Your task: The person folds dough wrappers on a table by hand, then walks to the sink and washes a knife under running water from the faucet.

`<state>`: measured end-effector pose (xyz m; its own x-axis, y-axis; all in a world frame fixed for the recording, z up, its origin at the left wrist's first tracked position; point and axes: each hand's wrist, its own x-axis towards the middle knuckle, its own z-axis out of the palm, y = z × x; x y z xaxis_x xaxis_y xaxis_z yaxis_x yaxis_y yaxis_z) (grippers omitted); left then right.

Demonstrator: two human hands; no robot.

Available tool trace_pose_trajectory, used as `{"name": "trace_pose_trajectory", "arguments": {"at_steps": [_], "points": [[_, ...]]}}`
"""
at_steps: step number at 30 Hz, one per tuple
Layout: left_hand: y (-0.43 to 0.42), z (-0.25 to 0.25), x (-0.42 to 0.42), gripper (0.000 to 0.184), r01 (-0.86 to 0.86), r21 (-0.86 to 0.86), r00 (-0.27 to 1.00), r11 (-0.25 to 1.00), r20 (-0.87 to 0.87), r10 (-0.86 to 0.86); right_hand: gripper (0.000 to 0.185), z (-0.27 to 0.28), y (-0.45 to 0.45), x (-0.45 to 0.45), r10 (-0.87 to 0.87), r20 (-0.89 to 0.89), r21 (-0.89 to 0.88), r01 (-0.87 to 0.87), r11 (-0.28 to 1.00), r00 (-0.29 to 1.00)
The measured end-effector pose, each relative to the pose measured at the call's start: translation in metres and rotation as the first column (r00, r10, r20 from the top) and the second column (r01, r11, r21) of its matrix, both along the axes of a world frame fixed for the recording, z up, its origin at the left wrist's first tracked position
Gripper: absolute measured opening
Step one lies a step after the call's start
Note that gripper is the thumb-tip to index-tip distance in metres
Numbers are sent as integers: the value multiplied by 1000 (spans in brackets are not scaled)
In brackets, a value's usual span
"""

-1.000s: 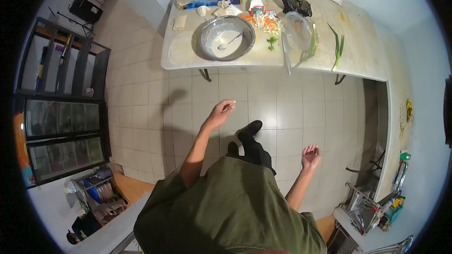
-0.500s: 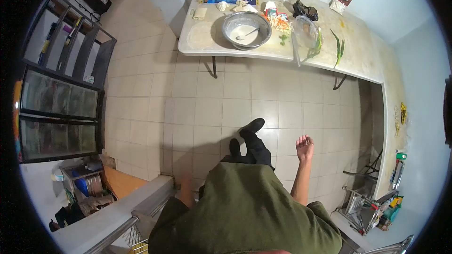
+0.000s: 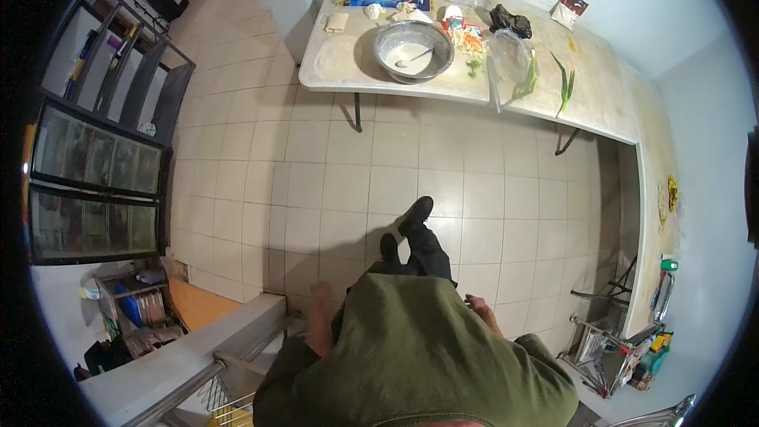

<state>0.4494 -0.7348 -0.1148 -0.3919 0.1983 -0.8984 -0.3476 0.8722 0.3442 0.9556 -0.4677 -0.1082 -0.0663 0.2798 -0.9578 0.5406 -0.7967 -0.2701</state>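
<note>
Wearing the green shirt (image 3: pixel 419 348), you have it as the thing nearest both hands, right there at the bottom of the head view, over your dark trousers (image 3: pixel 428 257)! Your left hand (image 3: pixel 320 296) is off to the shirt's left, low over the tiled floor (image 3: pixel 324 190), and it's blurred, so whether it's wide, narrow or holding something, I cannot tell! Your right hand (image 3: pixel 477 304) is close by the shirt's right edge, fingers small and partly hidden, and I cannot tell its state either! Your black shoes (image 3: pixel 417 213) point toward the table (image 3: pixel 340 63), and up there sits the metal bowl (image 3: pixel 427 76), pale liquid (image 3: pixel 415 51) inside with a spoon (image 3: pixel 403 63) in it! Right of it come shredded vegetables (image 3: pixel 472 43), then a clear bag (image 3: pixel 512 55), and farther along, green onion (image 3: pixel 566 83)
</note>
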Motion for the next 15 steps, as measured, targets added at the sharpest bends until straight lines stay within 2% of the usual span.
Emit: {"name": "trace_pose_trajectory", "arguments": {"at_steps": [1, 3, 4, 6, 10, 12, 15], "points": [[11, -1, -10, 40, 0, 8, 1000, 1000, -8, 0, 42, 3, 0, -1, -4, -16, 9, 4, 1000, 1000], [32, 0, -30, 40, 8, 17, 1000, 1000, -16, -8, 41, 9, 3, -5, -127, 2, 21, 127, 992, 992], [42, 3, -38, 40, 16, 20, 1000, 1000, -8, -16, 40, 13, 11, -13, -196, 83, -1, 196, 981, 977], [71, 4, -55, 41, 25, 32, 1000, 999, 17, -26, 39, 27, 24, -21, -290, 81, 80, 284, 955, 954], [147, 1, -79, 41, 29, 107, 995, 994, 96, -39, 45, 28, 57, -19, -335, 75, 94, 327, 940, 939], [191, 7, -87, 41, 129, 147, 988, 981, 65, -140, 47, 19, 73, -18, -388, 58, 140, 377, 916, 920], [263, 38, -87, 39, 366, 184, 930, 912, -44, -365, 49, 24, 96, -24, -473, 51, 203, 455, 867, 879]]}}
